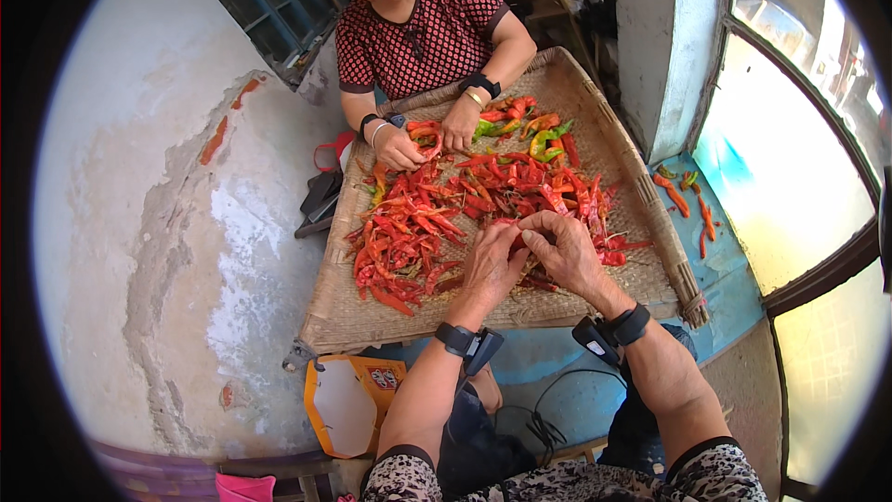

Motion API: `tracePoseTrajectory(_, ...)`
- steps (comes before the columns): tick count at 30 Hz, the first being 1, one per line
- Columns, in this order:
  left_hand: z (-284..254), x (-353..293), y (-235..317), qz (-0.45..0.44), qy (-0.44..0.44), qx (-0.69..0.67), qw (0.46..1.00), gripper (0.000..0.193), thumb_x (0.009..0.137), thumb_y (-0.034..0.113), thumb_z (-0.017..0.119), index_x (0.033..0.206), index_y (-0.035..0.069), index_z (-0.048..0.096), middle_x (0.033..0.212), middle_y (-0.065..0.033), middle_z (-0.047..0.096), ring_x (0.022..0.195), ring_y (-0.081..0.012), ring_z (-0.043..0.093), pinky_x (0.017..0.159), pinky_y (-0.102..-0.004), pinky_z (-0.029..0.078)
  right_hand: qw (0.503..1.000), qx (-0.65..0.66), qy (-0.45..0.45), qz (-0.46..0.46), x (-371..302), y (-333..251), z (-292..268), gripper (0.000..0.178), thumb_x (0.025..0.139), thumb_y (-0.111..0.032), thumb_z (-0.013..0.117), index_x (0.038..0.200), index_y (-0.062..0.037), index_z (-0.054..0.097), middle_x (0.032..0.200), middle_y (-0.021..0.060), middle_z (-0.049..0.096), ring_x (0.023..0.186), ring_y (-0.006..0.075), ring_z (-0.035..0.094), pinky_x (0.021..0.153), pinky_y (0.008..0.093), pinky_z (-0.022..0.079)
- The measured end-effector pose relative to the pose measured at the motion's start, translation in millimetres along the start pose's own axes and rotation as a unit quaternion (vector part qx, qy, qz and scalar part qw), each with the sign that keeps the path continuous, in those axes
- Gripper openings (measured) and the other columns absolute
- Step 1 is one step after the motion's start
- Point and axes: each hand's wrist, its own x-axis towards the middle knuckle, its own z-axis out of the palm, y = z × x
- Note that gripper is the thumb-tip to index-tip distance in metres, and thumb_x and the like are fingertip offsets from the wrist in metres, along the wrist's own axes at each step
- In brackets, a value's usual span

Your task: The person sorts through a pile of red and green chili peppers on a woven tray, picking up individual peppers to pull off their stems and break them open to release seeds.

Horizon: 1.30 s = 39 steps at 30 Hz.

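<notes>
A large woven tray holds a spread of red chili peppers, some wrinkled and dry-looking. Close to the tray's near side, my left hand and my right hand meet over the peppers. Both are closed, thumbs and fingertips pinched together around a red chili pepper that is mostly covered by the fingers. Green and orange-tinged peppers lie toward the far side. Bands with small dark devices are strapped to both my wrists.
Across the tray a co-worker's hands handle peppers. A few peppers lie on the blue surface at right. An orange-edged bag sits below the tray's near left corner. A dark cable hangs near my legs. A cracked wall stands at left.
</notes>
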Motion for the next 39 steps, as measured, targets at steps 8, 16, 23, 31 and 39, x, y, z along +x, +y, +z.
tracePoseTrajectory(8, -14.8, 3.0, 16.0, -0.033, 0.008, -0.039, 0.999, 0.018, 0.086, 0.005, 0.062, 0.103, 0.003, 0.062, 0.098, -0.0135, 0.063, 0.086, -0.0320, 0.062, 0.074, -0.0392, 0.050, 1.000, 0.002, 0.014, 0.013, -3.8, 1.8, -7.6, 0.018, 0.089, -0.009, 0.060, 0.101, 0.0035, 0.064, 0.082, 0.0145, 0.069, 0.072, 0.0228, 0.067, 0.064, 0.0341, 0.052)
tracePoseTrajectory(16, -29.0, 11.2, 9.5, -0.207, 0.125, -0.417, 0.876, 0.023, 0.096, 0.021, 0.058, 0.112, 0.005, 0.063, 0.084, -0.0028, 0.063, 0.075, -0.0098, 0.059, 0.069, -0.0246, 0.049, 0.996, -0.060, 0.051, -0.035, -2.2, 5.7, -3.4, 0.027, 0.085, -0.009, 0.064, 0.111, -0.0003, 0.061, 0.076, 0.0121, 0.061, 0.074, 0.0286, 0.060, 0.069, 0.0398, 0.049)
tracePoseTrajectory(23, -29.8, 5.1, 9.9, -0.192, 0.060, -0.475, 0.856, 0.022, 0.094, 0.018, 0.062, 0.111, 0.005, 0.062, 0.087, -0.0014, 0.064, 0.078, -0.0089, 0.062, 0.069, -0.0245, 0.053, 0.998, -0.041, -0.052, -0.022, 0.0, 9.1, 10.9, 0.037, 0.086, -0.019, 0.068, 0.115, 0.0019, 0.060, 0.087, 0.0190, 0.066, 0.081, 0.0329, 0.065, 0.071, 0.0403, 0.051)
tracePoseTrajectory(31, -68.0, 3.6, -55.7, -0.191, 0.335, -0.611, 0.691, 0.012, 0.094, 0.010, 0.059, 0.103, 0.001, 0.060, 0.091, -0.0067, 0.064, 0.084, -0.0131, 0.063, 0.082, -0.0265, 0.055, 0.995, -0.048, -0.082, 0.017, -4.1, 1.8, 8.1, 0.031, 0.088, -0.015, 0.064, 0.114, 0.0012, 0.061, 0.080, 0.0160, 0.067, 0.074, 0.0306, 0.067, 0.068, 0.0390, 0.052)
tracePoseTrajectory(39, -60.4, -6.0, -52.9, -0.288, 0.187, -0.663, 0.665, 0.031, 0.094, 0.011, 0.059, 0.121, -0.003, 0.053, 0.102, -0.0112, 0.065, 0.084, -0.0156, 0.063, 0.080, -0.0282, 0.054, 0.974, -0.127, -0.178, -0.053, -11.8, 15.5, 6.5, 0.016, 0.084, -0.013, 0.063, 0.095, -0.0023, 0.068, 0.082, 0.0171, 0.067, 0.075, 0.0337, 0.065, 0.069, 0.0416, 0.052)
